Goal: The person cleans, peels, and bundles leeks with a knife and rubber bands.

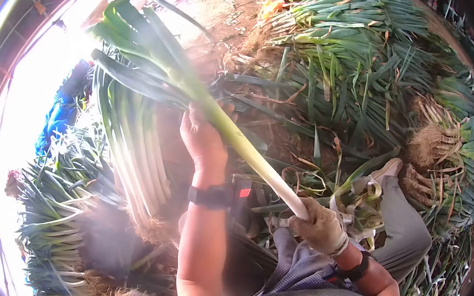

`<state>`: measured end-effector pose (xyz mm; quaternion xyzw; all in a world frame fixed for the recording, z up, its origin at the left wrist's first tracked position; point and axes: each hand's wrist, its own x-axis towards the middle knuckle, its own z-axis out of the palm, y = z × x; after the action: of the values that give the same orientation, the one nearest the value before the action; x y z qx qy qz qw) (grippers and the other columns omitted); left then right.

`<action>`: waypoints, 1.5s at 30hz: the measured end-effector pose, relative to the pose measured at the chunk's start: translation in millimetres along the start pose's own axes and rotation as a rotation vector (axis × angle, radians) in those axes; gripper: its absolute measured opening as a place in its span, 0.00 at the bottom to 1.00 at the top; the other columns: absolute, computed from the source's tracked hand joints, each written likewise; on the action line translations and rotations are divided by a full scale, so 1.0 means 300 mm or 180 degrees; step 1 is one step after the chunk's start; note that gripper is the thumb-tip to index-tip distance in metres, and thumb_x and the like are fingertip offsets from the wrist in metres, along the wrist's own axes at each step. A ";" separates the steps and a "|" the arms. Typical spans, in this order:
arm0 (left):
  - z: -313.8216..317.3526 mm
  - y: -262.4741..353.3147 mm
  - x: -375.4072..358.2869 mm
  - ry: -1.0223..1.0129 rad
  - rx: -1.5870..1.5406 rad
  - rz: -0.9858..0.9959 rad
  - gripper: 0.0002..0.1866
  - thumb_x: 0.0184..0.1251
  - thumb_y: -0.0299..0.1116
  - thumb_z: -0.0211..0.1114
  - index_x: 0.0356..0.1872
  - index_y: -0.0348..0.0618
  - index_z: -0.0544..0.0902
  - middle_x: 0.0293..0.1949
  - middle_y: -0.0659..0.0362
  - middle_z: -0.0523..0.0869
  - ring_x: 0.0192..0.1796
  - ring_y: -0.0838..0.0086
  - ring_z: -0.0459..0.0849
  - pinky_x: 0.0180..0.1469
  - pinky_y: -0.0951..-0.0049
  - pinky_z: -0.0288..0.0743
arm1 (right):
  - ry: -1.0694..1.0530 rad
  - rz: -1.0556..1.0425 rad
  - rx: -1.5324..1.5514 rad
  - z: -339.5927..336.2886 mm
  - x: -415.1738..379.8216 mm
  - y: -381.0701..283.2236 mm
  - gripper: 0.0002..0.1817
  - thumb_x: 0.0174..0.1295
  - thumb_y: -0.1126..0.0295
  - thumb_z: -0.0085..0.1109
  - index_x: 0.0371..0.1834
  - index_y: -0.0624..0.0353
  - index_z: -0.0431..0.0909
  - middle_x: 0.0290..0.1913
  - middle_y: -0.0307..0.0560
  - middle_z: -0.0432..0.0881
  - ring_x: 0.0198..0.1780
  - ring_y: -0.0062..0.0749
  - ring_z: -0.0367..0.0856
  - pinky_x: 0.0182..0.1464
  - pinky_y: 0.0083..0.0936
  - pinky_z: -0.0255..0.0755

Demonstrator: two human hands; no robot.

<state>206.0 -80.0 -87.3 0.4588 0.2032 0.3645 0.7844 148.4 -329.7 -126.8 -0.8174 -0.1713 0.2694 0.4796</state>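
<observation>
A single leek point(238, 139) lies slantwise across the view, its green leaves fanning out at the upper left and its white shank running down to the right. My left hand point(203, 138) is closed around it where the leaves meet the shank. The fingers on the far side are partly hidden by the leek. My right hand point(321, 227), in a pale work glove, grips the white root end, so the roots do not show. To the left of my left hand, a bundle of trimmed-looking white leeks point(135, 154) stands tilted with roots at the bottom.
Large piles of rooted leeks point(368, 58) fill the upper right. More leek bundles point(445, 141) lie at the right edge, and another heap point(58, 227) is at lower left. Peeled leaves point(367, 205) lie by my bent leg point(404, 229). Blue material point(62, 109) hangs at left.
</observation>
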 end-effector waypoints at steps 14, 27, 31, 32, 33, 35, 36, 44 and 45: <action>0.000 -0.109 -0.122 -0.1308 0.1216 -0.2276 0.09 0.62 0.32 0.53 0.34 0.36 0.75 0.26 0.56 0.77 0.25 0.69 0.76 0.28 0.71 0.73 | 0.0046 -0.0549 0.0588 -0.077 -0.009 -0.075 0.20 0.53 0.73 0.60 0.51 0.63 0.72 0.31 0.36 0.77 0.31 0.14 0.75 0.32 0.15 0.71; 0.105 -0.032 -0.111 -0.0935 -0.0289 -0.0545 0.15 0.68 0.38 0.54 0.43 0.34 0.78 0.33 0.61 0.81 0.36 0.76 0.79 0.37 0.73 0.76 | 0.0793 -0.0760 -0.0356 -0.096 0.042 -0.044 0.19 0.53 0.68 0.61 0.48 0.60 0.73 0.29 0.48 0.80 0.30 0.32 0.81 0.36 0.28 0.73; 0.038 -0.074 -0.044 -0.0721 0.0263 -0.0150 0.13 0.62 0.31 0.61 0.40 0.30 0.77 0.32 0.58 0.81 0.29 0.80 0.78 0.31 0.81 0.73 | 0.0749 -0.0393 -0.0199 -0.022 0.040 0.002 0.20 0.52 0.67 0.62 0.48 0.60 0.73 0.29 0.51 0.80 0.32 0.37 0.82 0.35 0.29 0.73; 0.031 -0.081 -0.040 -0.0543 0.0559 -0.0132 0.12 0.61 0.30 0.62 0.40 0.30 0.77 0.31 0.58 0.81 0.28 0.80 0.78 0.30 0.80 0.73 | 0.0799 -0.0329 -0.0143 -0.009 0.042 0.007 0.20 0.52 0.66 0.62 0.48 0.60 0.72 0.29 0.51 0.80 0.32 0.37 0.82 0.35 0.30 0.73; 0.026 -0.084 -0.036 -0.0372 0.0857 -0.0112 0.12 0.59 0.29 0.64 0.40 0.29 0.77 0.29 0.58 0.82 0.27 0.80 0.78 0.30 0.80 0.73 | 0.0856 -0.0266 -0.0081 0.000 0.045 0.010 0.20 0.52 0.66 0.62 0.48 0.60 0.72 0.29 0.51 0.80 0.32 0.37 0.82 0.35 0.30 0.73; 0.021 -0.078 -0.036 -0.0316 0.0880 -0.0156 0.12 0.58 0.29 0.64 0.39 0.29 0.77 0.29 0.58 0.81 0.27 0.80 0.78 0.30 0.80 0.73 | 0.0839 -0.0263 -0.0021 0.005 0.047 0.012 0.20 0.52 0.65 0.62 0.48 0.59 0.72 0.29 0.51 0.80 0.32 0.37 0.82 0.35 0.30 0.73; 0.017 -0.076 -0.038 -0.0262 0.0905 -0.0209 0.13 0.57 0.29 0.65 0.38 0.29 0.77 0.29 0.58 0.81 0.27 0.80 0.78 0.30 0.81 0.72 | 0.0823 -0.0251 0.0038 0.009 0.045 0.014 0.21 0.52 0.64 0.62 0.48 0.59 0.72 0.29 0.52 0.80 0.31 0.38 0.82 0.35 0.30 0.73; 0.029 -0.062 -0.059 -0.0238 0.2964 0.1159 0.10 0.54 0.28 0.65 0.33 0.32 0.79 0.26 0.54 0.83 0.25 0.75 0.80 0.30 0.77 0.73 | 0.0824 -0.0154 -0.0322 0.045 0.042 0.024 0.18 0.52 0.65 0.61 0.47 0.57 0.73 0.28 0.53 0.79 0.31 0.39 0.81 0.34 0.30 0.73; 0.053 -0.062 -0.090 -0.0511 0.2965 0.1206 0.08 0.54 0.29 0.63 0.33 0.35 0.79 0.27 0.50 0.82 0.26 0.69 0.81 0.33 0.73 0.74 | 0.0772 -0.0006 -0.0413 0.050 0.044 0.030 0.17 0.52 0.67 0.60 0.45 0.58 0.75 0.29 0.52 0.79 0.32 0.35 0.82 0.35 0.27 0.73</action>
<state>205.9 -115.2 -96.0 0.8152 0.1965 0.3347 0.4298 149.9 -316.6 -144.3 -0.8731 -0.1299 0.1566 0.4431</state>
